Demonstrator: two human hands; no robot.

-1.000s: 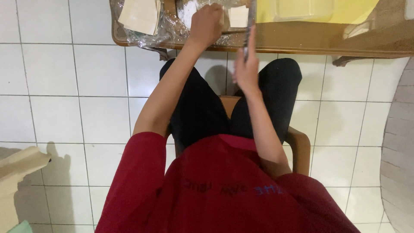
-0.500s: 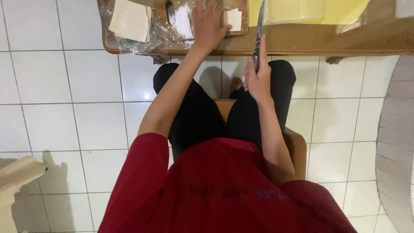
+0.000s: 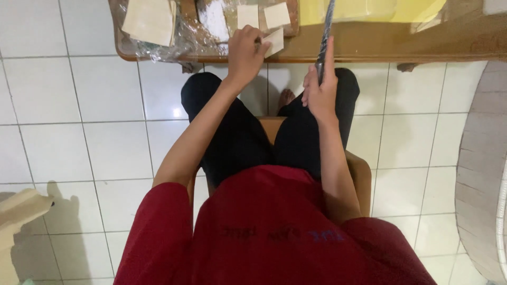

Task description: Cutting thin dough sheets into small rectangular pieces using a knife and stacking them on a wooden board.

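A person in a red shirt (image 3: 274, 232) and black trousers sits on a wooden chair (image 3: 359, 179) over a floor of white tiles (image 3: 79, 121). Along the top of the view runs the near edge of a low wooden table (image 3: 369, 45). The left hand (image 3: 245, 53) reaches to that near edge, fingers curled around a small pale dough square (image 3: 274, 41). Two more squares (image 3: 263, 15) lie just behind it, and a larger pale sheet (image 3: 149, 20) rests on crumpled clear plastic wrap (image 3: 179, 42) at the table's left corner. The right hand (image 3: 319, 92), closed in a fist, grips a knife (image 3: 326, 31) whose blade points up over the table's edge. A yellow sheet (image 3: 369, 9) lies towards the far side.
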